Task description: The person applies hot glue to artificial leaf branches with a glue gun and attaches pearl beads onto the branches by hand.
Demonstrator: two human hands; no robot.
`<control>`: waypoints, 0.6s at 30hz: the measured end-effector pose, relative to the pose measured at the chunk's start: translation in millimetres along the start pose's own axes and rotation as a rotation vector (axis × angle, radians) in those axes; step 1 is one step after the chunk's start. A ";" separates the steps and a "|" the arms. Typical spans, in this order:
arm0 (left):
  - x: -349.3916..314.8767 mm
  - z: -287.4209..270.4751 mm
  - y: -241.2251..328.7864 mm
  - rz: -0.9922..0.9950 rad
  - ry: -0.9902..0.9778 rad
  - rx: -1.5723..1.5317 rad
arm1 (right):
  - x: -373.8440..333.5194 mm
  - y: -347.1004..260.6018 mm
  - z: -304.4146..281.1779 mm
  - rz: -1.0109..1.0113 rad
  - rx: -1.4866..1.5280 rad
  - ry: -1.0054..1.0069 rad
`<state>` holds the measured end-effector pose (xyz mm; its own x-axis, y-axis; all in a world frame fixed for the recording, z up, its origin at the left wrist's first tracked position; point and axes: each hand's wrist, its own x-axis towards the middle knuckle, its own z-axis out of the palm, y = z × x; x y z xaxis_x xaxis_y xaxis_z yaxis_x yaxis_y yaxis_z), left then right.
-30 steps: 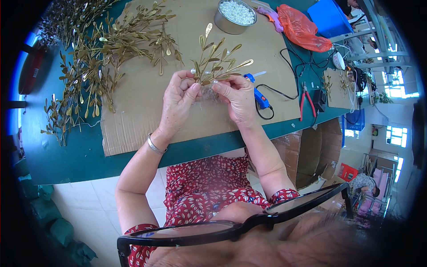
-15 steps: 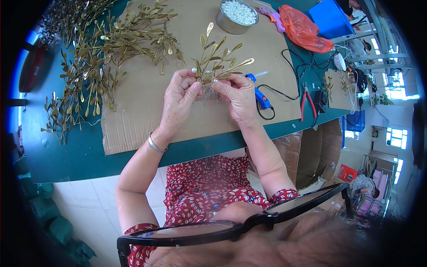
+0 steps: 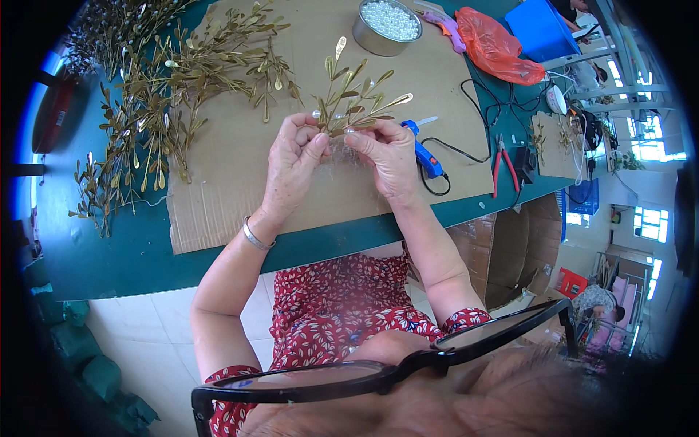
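Observation:
Over the cardboard, both my hands hold a small gold leaf spray (image 3: 348, 98) with its leaves fanned upward. My left hand (image 3: 295, 156) is closed, thumb and fingers pinching the low left side of the spray. On the other side my right hand (image 3: 391, 159) is closed too, its thumb at the spray's base beside a white pearl bead (image 3: 350, 132). Another pearl bead (image 3: 316, 114) shows by my left fingers. The stem ends are partly hidden by my fingertips. Right of my right hand lies a blue glue gun (image 3: 428, 154) with its cord.
Gold leaf sprays (image 3: 160, 102) are heaped at the left. A round tin of pearl beads (image 3: 382, 44) stands at the back, near a pink glue gun (image 3: 453, 33), red plastic bag (image 3: 491, 51) and blue bin (image 3: 542, 29). Red-handled pliers (image 3: 504, 167) lie at the cardboard's right.
The spray has shifted very slightly left in the picture. Both hands keep the same pinching grip.

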<state>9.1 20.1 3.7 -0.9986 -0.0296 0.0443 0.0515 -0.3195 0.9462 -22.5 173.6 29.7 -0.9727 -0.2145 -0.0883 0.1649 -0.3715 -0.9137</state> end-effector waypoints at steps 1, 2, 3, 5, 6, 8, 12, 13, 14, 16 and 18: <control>-0.1 0.3 0.0 -0.004 0.001 0.000 | -0.6 -1.2 1.7 -0.011 -0.002 0.004; 0.1 1.0 0.2 -0.005 -0.003 0.000 | -0.9 -1.7 1.8 -0.014 -0.001 0.008; 0.7 2.1 0.5 -0.006 0.001 0.000 | -0.6 -2.8 1.5 -0.006 -0.021 0.012; 2.1 2.0 1.0 -0.005 -0.007 0.002 | -0.6 -3.3 -1.9 -0.007 -0.038 0.024; 3.0 1.2 0.9 -0.014 -0.014 0.000 | -1.0 -2.1 -7.0 -0.041 -0.133 -0.011; 3.5 -1.3 0.9 -0.016 -0.025 0.002 | -4.6 -7.5 -10.8 -0.083 -0.226 -0.046; 3.3 -6.1 0.5 -0.071 0.011 -0.154 | -23.6 -30.2 -43.3 -0.279 -0.903 0.094; 3.3 -5.0 2.5 -0.103 0.022 -0.220 | -29.2 -40.8 -50.0 -0.372 -1.140 0.171; 4.1 -3.3 3.0 -0.091 0.020 -0.220 | -33.8 -46.2 -62.9 -0.385 -1.140 0.170; 5.5 -2.5 3.2 -0.174 -0.002 -0.406 | -37.7 -47.7 -85.8 -0.356 -1.562 0.178; 5.6 -7.9 0.1 -0.183 -0.059 -0.490 | -34.9 -48.8 -93.3 -0.183 -1.494 0.123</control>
<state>3.7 12.4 1.5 -0.9901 0.1175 -0.0763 -0.1379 -0.7204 0.6797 -11.8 283.5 40.4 -0.9804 -0.1659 0.1059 -0.1962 0.8657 -0.4605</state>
